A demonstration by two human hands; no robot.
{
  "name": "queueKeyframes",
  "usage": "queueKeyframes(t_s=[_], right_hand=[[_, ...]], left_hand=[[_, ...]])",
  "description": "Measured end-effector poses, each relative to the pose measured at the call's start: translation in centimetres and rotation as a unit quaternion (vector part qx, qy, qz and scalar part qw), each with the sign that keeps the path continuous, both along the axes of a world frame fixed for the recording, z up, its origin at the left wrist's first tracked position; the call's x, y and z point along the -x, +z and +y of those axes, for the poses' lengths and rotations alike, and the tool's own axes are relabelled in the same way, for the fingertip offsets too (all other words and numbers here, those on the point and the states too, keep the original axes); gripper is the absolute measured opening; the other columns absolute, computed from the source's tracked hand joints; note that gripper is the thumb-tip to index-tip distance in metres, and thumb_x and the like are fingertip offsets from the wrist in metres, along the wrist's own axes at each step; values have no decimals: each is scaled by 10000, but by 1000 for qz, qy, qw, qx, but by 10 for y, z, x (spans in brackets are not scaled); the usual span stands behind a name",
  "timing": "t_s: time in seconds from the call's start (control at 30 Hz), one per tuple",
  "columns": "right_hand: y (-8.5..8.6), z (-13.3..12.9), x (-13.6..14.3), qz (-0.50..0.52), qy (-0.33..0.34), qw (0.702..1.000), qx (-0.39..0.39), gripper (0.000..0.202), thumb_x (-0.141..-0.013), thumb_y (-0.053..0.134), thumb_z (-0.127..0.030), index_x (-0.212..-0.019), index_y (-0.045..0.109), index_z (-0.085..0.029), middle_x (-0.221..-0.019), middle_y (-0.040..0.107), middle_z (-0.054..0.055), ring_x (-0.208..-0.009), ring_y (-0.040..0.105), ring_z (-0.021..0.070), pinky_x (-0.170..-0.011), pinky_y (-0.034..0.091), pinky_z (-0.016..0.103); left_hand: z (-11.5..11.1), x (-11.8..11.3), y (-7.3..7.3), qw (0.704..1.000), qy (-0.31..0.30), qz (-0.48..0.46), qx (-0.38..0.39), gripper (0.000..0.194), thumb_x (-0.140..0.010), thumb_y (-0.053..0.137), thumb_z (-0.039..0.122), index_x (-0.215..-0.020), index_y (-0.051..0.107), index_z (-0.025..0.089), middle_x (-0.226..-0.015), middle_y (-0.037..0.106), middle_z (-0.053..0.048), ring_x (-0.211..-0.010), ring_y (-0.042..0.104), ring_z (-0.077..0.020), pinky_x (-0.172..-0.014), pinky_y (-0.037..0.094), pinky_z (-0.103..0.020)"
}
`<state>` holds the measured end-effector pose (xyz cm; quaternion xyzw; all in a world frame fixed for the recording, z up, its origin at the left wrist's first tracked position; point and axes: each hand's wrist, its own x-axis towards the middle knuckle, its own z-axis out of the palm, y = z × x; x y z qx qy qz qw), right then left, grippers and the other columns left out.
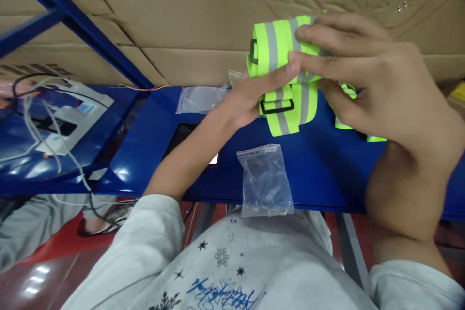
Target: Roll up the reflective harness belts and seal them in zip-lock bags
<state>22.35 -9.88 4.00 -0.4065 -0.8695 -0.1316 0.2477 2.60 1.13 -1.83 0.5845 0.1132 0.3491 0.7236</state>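
A folded reflective strap (281, 46), neon yellow with grey stripes and black buckles, is held up above the blue table. My left hand (250, 94) grips it from the left, its thumb lying across the front and the other fingers hidden behind. From the right, my right hand (378, 72) pinches the strap's upper part between thumb and fingertips. Just below lies a clear zip bag (265, 179) at the table's front edge, looking flat. More yellow reflective straps (345, 118) lie behind my right hand, partly covered by it.
Another clear bag (201, 99) lies by the cardboard wall (203, 24). A dark phone (181, 133) is partly under my left forearm. White power strips (78, 111) with tangled cables are at left, under a blue metal frame (83, 24). Another person's leg (54, 218) shows at lower left.
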Motion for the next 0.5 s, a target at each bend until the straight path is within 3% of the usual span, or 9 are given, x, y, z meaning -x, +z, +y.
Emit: queueKeyframes(t_s=[0.07, 0.13, 0.23, 0.3, 0.37, 0.5], right_hand=[[4, -5, -1, 39, -6, 999, 27, 442, -1058, 596, -386, -1495, 661, -378, -1638, 557, -66, -1544, 515, 336, -1321, 435, 574], [7, -5, -4, 132, -40, 990, 38, 470, -1046, 646, -474, -1516, 618, -474, -1623, 562, -98, -1489, 572, 318, -1261, 498, 535], [4, 4, -8, 245, -77, 963, 77, 545, -961, 739, -596, -1488, 605, -554, -1498, 653, -91, -1335, 673, 318, -1010, 629, 477], [-1, 12, -9, 282, -78, 945, 148, 461, -870, 810, -653, -1300, 742, -503, -1247, 772, -50, -1090, 758, 304, -769, 643, 433], [-4, 18, -6, 314, -85, 928, 180, 363, -826, 847, -647, -1117, 801, -435, -1019, 801, -22, -846, 751, 264, -591, 579, 395], [-5, 16, 3, 288, -119, 935, 171, 395, -825, 857, -574, -1158, 755, -388, -996, 790, -6, -784, 693, 248, -585, 559, 401]], left_hand=[[-2, 1, 0, 999, 22, 22, -33, 223, -894, 782, 311, -1109, 767, 251, -1198, 796, 47, -1351, 706, -273, -1136, 613, -423], [-4, 3, 0, 997, 18, 44, -64, 290, -794, 855, 285, -1073, 783, 245, -1183, 810, 58, -1280, 744, -264, -1137, 615, -424], [-8, 6, -1, 994, -17, 45, -99, 353, -750, 904, 290, -1076, 787, 227, -1140, 819, 30, -1225, 767, -284, -1112, 630, -439], [-7, 7, -3, 994, -25, 28, -105, 384, -738, 934, 298, -1081, 780, 217, -1104, 820, 9, -1216, 769, -301, -1092, 639, -438], [-4, 5, -8, 996, -21, 17, -84, 424, -724, 950, 308, -1102, 779, 219, -1103, 821, 0, -1204, 771, -297, -1067, 647, -427], [6, 2, -15, 998, -7, 30, -46, 437, -716, 937, 313, -1122, 794, 243, -1176, 816, 4, -1197, 770, -271, -1062, 636, -407]])
